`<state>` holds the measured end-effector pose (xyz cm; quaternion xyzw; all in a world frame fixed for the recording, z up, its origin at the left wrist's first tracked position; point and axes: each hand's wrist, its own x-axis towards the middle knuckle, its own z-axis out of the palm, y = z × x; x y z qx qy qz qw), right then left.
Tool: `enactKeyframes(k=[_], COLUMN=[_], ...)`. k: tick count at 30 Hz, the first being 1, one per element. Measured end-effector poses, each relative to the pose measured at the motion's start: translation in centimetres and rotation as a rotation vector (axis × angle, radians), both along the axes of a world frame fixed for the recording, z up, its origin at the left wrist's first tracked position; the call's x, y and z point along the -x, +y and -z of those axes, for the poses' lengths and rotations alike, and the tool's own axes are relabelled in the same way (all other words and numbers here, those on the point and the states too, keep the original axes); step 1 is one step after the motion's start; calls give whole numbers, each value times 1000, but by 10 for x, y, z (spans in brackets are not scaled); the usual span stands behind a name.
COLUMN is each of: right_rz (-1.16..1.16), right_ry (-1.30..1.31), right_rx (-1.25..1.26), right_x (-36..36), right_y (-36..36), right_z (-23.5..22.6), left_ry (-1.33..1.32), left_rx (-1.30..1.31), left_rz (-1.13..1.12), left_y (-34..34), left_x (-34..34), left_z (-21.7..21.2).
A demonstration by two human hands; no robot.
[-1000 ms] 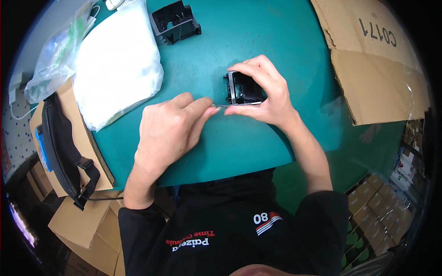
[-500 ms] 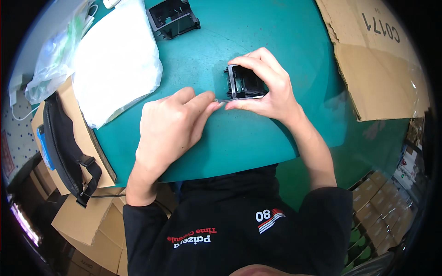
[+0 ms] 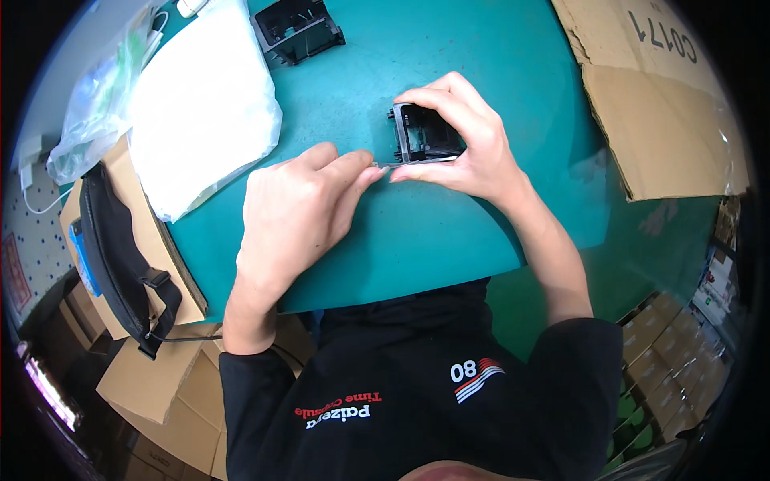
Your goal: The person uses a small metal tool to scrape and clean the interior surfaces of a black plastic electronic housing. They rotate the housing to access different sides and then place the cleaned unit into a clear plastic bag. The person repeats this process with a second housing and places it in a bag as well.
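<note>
A black plastic box-shaped housing [image 3: 427, 138] stands on the green table mat, its open frame facing left. My right hand [image 3: 481, 144] grips it from the right, fingers over its far edge and thumb along its near side. Beside that near left corner, my left hand [image 3: 295, 210] pinches a thin, small piece [image 3: 384, 166] between thumb and forefinger. This piece reaches the housing's edge, but its kind is too small to make out. Another black housing [image 3: 300, 36] of similar shape sits apart at the far side.
A white plastic bag [image 3: 200, 112] lies on the mat's left, with a clear bag [image 3: 96, 120] beyond it. A black waist bag [image 3: 116, 248] rests on cardboard at the left edge. At right is a large cardboard box [image 3: 654, 120]; stacked cartons [image 3: 666, 361] stand lower right.
Both hands and the housing appear slightly higher in the view, while the surroundings shift a little too. Each hand keeps its hold.
</note>
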<state>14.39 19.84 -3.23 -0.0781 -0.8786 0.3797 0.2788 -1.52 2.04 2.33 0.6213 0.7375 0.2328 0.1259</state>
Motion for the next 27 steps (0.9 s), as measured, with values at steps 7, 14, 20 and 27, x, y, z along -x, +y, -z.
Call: enactKeyframes(k=[7, 14, 20, 27], right_rz=[11, 60, 49, 46], right_ry=[-12, -53, -30, -33], right_rx=[6, 110, 99, 91], right_x=[-1, -2, -2, -1], right_y=[-1, -2, -2, 0], right_z=[2, 5, 9, 6], left_ry=[38, 32, 18, 128], left_rx=[-51, -18, -36, -43], left_rz=[-84, -114, -137, -209], left_y=[13, 21, 27, 15], left_x=[6, 11, 13, 17], left_z=[8, 3, 9, 24])
